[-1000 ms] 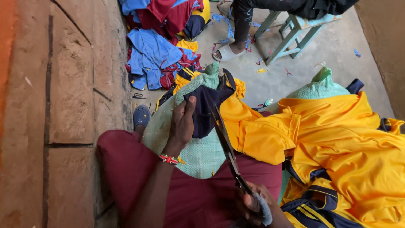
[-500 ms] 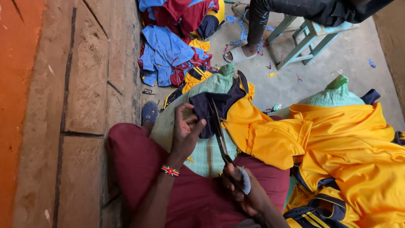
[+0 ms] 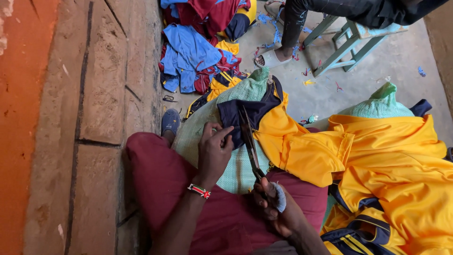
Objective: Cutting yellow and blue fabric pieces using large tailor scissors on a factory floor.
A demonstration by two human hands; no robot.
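Two hands on the job, both ours. Nearest, at 6 o'clock: right hand (image 3: 276,212) clenched around the handles of the long dark metal scissors (image 3: 250,144), one finger wrapped in a pale cloth bandage (image 3: 280,197). Blades run up toward 12 o'clock, parted, tips into the fabric.

Just beyond, at 11 o'clock from that hand: left hand (image 3: 213,151), beaded bracelet (image 3: 199,191) at the wrist, fingertips pinching the edge of the navy-blue fabric panel (image 3: 245,115) beside the blades.

That panel belongs to the yellow-and-navy sports jacket (image 3: 302,151), draped over a green woven sack (image 3: 238,156) on our maroon-clad lap (image 3: 160,184).

Handling, our read: light, limp, smooth synthetic knit. It should slip and bunch under the blades, so it needs tension. Best hold looks like where the left hand is now: the panel edge, close by the cut line, pulled taut away from the blades. Not fragile, but it would snag or cut crooked if slack. The scissors are rigid and go by the handles only.

At 3 o'clock: more yellow jackets (image 3: 401,179) piled over a second green sack (image 3: 377,106).

Far, at 12 o'clock: a heap of blue, red and yellow garments (image 3: 198,52) against the block wall (image 3: 104,94). Top right: another person's leg in a white sandal (image 3: 271,57), beside a green wooden stool (image 3: 349,42); fabric scraps (image 3: 309,81) dot the concrete floor.
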